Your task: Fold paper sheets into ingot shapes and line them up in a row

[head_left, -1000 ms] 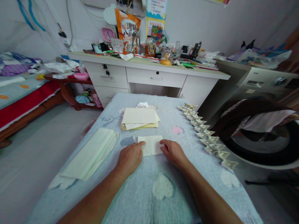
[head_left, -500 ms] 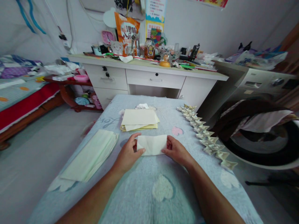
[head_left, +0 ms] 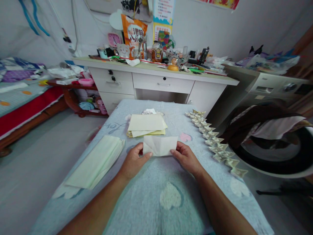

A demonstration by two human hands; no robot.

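Observation:
A folded sheet of white paper (head_left: pixel 160 146) with crease lines is held up between both hands, over the cloth-covered table (head_left: pixel 137 202). My left hand (head_left: pixel 135 158) pinches its left end, thumb on the near face. At the right end my right hand (head_left: pixel 187 156) grips the paper the same way, its other fingers curled behind. Just beyond lies a stack of cream and yellow paper sheets (head_left: pixel 146 123). To the left rests a pile of long pale green paper (head_left: pixel 96 161). Along the table's right side runs a row of folded paper boats (head_left: pixel 212 142).
A white desk (head_left: pixel 163 81) crowded with jars and bags stands behind the table. On the right is a washing machine (head_left: pixel 271 88) with its door open and cloth hanging out. A bed (head_left: pixel 26 104) and a low red-brown shelf (head_left: pixel 73 94) are at left.
Both hands have raised the folded paper slightly and tilted it, so its upper edge now sits farther up, close to the stack. The stacks and paper boats stay put.

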